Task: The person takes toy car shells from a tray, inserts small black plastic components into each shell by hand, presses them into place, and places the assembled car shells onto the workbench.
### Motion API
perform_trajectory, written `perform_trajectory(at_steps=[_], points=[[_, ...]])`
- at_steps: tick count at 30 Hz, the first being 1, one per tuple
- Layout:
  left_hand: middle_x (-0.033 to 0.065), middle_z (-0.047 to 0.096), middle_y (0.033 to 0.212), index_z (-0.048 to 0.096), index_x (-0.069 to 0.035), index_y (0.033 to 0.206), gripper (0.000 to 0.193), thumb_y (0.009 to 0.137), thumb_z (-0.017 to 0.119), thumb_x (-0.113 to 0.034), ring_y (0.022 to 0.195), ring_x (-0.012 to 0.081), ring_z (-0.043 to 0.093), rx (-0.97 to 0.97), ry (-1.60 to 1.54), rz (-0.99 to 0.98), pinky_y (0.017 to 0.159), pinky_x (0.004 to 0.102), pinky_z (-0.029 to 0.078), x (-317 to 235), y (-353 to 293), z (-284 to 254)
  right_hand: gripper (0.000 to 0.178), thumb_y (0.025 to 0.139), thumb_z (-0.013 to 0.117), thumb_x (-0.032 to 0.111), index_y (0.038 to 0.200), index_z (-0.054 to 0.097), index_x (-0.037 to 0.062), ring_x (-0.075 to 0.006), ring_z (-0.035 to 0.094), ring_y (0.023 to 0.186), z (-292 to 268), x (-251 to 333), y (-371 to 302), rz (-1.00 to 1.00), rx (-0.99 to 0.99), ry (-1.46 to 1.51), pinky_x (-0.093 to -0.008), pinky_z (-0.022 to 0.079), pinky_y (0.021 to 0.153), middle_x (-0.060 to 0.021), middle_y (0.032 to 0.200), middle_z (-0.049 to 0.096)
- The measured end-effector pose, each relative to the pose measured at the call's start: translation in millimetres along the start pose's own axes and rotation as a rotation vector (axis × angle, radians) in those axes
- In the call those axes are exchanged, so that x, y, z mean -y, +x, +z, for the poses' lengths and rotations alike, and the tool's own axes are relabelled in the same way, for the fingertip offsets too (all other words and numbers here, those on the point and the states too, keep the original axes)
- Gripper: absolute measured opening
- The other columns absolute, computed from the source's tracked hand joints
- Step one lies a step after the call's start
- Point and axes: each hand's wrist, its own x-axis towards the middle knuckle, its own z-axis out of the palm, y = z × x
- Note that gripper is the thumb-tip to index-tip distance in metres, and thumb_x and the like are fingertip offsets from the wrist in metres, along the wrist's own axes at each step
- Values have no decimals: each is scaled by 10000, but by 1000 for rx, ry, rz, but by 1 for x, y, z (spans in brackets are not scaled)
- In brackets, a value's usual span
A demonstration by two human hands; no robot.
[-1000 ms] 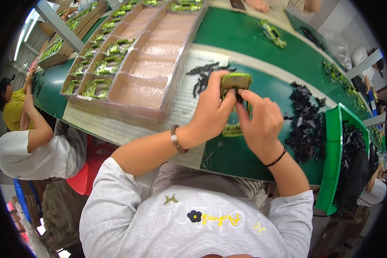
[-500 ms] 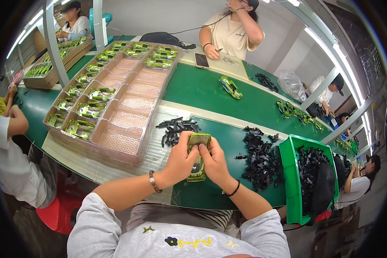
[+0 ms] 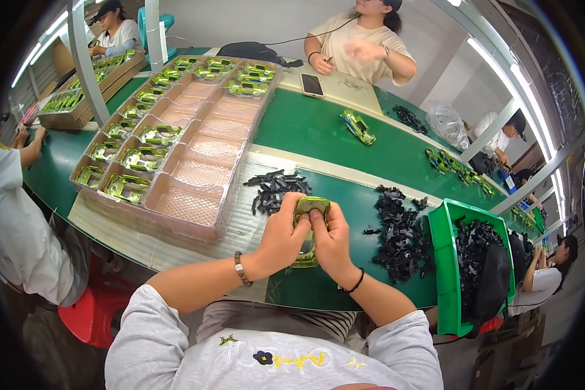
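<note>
Both hands are closed around a lime-green toy car body shell [image 3: 305, 260], held upright over the green tabletop close to my torso. My left hand [image 3: 281, 229] grips its left side and my right hand [image 3: 332, 242] its right side. The thumbs press side by side on its face; the fingers behind it are hidden. Just beyond my left hand lies a small pile of black plastic parts [image 3: 273, 190]. To the right of my right hand spreads a larger heap of similar black parts [image 3: 403, 242].
A blister tray [image 3: 188, 200] at left holds several green shells. A green crate [image 3: 443, 279] of black parts stands at right. Another green shell [image 3: 357, 126] lies on the green strip beyond. A phone [image 3: 312, 85] rests before a person [image 3: 354, 45] opposite. Other people sit at both sides.
The view has shifted slightly. My hands keep their grip on the shell, thumbs still pressed to it. The person opposite has lowered a raised hand from the face.
</note>
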Motion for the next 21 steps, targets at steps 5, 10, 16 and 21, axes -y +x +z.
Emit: perform_trajectory(at_steps=[5, 10, 16, 21], points=[[62, 585, 832, 469, -16, 1048, 222, 832, 511, -48, 733, 96, 555, -48, -250, -62, 649, 256, 466, 2, 12, -7, 252, 958, 482, 155, 1170, 483, 19, -90, 524, 940, -20, 7, 13, 22, 166, 80, -225, 427, 805, -36, 1038, 574], [65, 615, 869, 564, 9, 971, 168, 822, 509, -44, 745, 126, 594, -272, -625, -273, 650, 280, 522, -15, 46, -44, 279, 858, 605, 213, 1093, 582, 63, -281, 559, 997, -68, -6, 32, -114, 206, -938, -341, 455, 841, -82, 1135, 589], [76, 599, 844, 557, -15, 942, 140, 812, 538, -65, 759, 167, 588, -472, -706, -414, 663, 325, 521, -8, 59, -55, 148, 770, 651, 159, 886, 662, 69, -295, 573, 908, -41, -26, 36, -508, 329, -1025, -377, 462, 806, -86, 991, 644], [101, 606, 820, 567, 18, 900, 123, 835, 515, -74, 721, 194, 598, -432, -861, -516, 656, 353, 526, 0, 64, -53, 97, 800, 625, 120, 836, 656, 36, -312, 582, 840, -45, -15, 34, -315, 249, -914, -374, 460, 767, -112, 884, 654]])
